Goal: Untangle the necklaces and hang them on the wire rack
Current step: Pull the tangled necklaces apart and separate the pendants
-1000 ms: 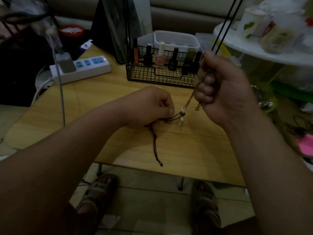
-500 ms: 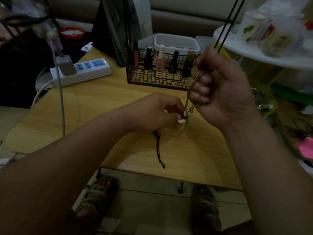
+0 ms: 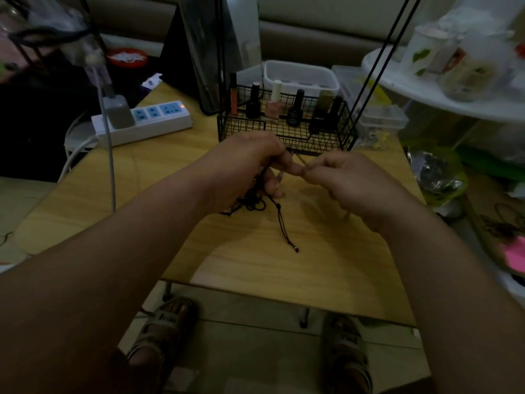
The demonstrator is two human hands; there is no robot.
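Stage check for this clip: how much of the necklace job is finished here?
Done: nothing that shows; no necklace hangs on the wire rack. In hand: the left hand grips the bunched black cord necklace, the right hand pinches a thin chain drawn between them. Left: freeing the two, then hanging both.

1. No word, number or brand can be read in the head view, because the light is dim and every mark is blurred.
2. The grey strapped sandal on the left foot (image 3: 167, 318) has a short dark patch with pale letters across its strap, too small to make out.
3. The red round lid (image 3: 127, 56) beyond the light wooden counter (image 3: 255, 265) bears a white scrawled design, illegible.
4. The pale jar (image 3: 468, 75) on the white round shelf (image 3: 426, 93) shows a printed label, too smeared to read.
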